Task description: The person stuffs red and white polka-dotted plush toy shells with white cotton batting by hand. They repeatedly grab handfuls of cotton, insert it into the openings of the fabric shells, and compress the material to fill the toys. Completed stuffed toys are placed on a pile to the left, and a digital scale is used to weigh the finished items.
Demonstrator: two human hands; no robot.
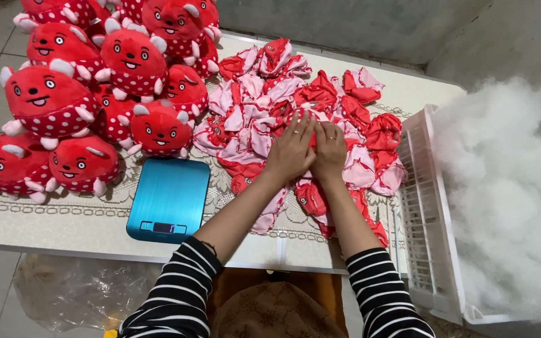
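both your hands, left hand and right hand, lie side by side, fingers flat and released, pressing the pile of unstuffed red-and-pink toy skins mid-worktop, directly beneath them.

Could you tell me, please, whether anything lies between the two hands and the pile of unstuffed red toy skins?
Nothing visible does. The left hand and right hand already rest flat, side by side, directly on the pile of unstuffed skins; the blue scale sits off to their left.
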